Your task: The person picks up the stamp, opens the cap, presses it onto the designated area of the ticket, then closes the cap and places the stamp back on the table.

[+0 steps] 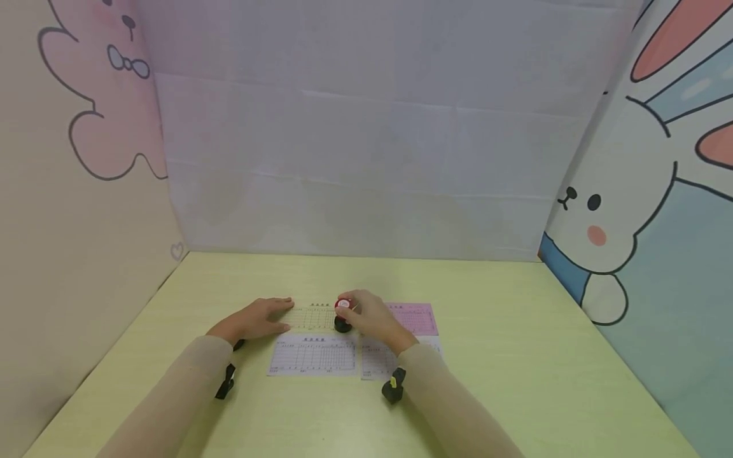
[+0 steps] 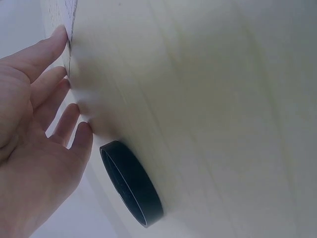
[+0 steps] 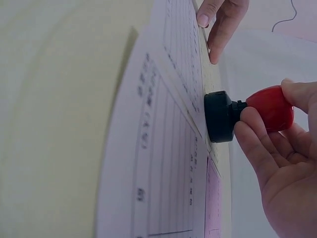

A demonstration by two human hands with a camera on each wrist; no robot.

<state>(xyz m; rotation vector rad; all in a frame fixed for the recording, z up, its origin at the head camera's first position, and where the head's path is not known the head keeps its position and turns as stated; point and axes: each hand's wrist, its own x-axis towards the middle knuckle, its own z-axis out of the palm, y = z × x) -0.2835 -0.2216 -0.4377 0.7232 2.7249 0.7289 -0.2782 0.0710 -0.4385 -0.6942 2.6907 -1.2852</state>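
Note:
My right hand (image 1: 372, 316) grips the red handle of a round stamp (image 3: 270, 108). The stamp's black base stands on the right part of a yellow printed form (image 1: 312, 319). At that form's left edge rests my left hand (image 1: 256, 319), its fingers fairly straight and holding nothing. In the left wrist view, a black round cap (image 2: 132, 183) lies on the table just below those fingertips. The print face under the stamp is hidden.
A pink form (image 1: 417, 319) lies right of the yellow one, partly behind my right hand. Two white forms, one at the left (image 1: 314, 356) and one at the right (image 1: 376, 359), lie nearer me. A white sheet (image 1: 366, 159) closes off the table's (image 1: 515, 356) back.

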